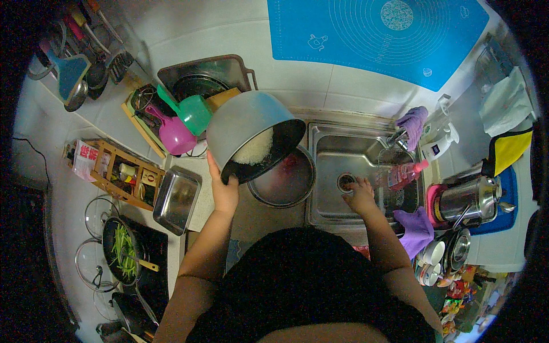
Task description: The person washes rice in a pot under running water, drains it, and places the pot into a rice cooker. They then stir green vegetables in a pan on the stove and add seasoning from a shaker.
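My left hand (pixel 225 188) grips the rim of a grey metal pot (pixel 253 111), thumb on the inner side. The pot is tilted toward the right, and its dark inside shows a heap of white rice grains (pixel 256 148). Behind and below it, a wide round pan (pixel 285 182) stands on the counter, partly covered by the pot. My right hand (pixel 360 196) is low in the stainless steel sink (pixel 328 160), with its fingers over the drain (pixel 345 182). Whether those fingers pinch anything is too small to tell.
Green and pink plastic dippers (pixel 176 135) stand left of the pot. A steel tray (pixel 176 200) and a frying pan (pixel 122 251) with green vegetable strips lie further left. A pink-capped bottle (pixel 403 175), a faucet draped with purple cloth (pixel 414 122) and stacked bowls (pixel 431 253) are at right.
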The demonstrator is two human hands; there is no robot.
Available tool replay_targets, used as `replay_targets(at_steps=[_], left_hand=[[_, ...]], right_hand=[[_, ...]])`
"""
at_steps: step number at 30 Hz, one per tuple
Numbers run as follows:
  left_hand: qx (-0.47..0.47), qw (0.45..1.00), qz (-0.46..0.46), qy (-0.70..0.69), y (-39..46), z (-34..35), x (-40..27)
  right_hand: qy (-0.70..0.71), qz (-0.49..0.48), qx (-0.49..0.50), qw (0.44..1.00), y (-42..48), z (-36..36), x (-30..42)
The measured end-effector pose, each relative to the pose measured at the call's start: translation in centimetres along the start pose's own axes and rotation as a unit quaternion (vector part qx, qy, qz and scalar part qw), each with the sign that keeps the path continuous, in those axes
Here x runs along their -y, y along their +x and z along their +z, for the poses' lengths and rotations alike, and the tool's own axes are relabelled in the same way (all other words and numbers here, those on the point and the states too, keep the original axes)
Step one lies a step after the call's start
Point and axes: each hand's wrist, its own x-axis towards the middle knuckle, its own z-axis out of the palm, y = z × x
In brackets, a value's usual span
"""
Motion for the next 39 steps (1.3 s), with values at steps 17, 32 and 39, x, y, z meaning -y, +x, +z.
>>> replay_targets(at_steps=[17, 32, 39], left_hand=[[0.007, 0.999, -0.015, -0.027, 0.0, 0.0, -0.1], [0.003, 1.000, 0.009, 0.012, 0.1, -0.1, 0.3], [0.004, 1.000, 0.011, 0.007, 0.0, -0.1, -0.5]], right_hand=[[0.015, 0.018, 0.025, 0.999, -0.2, -0.5, 0.5], [0.007, 0.007, 0.014, 1.000, -0.3, -0.4, 0.3], [0.004, 0.010, 0.009, 1.000, -0.4, -0.7, 0.5]])
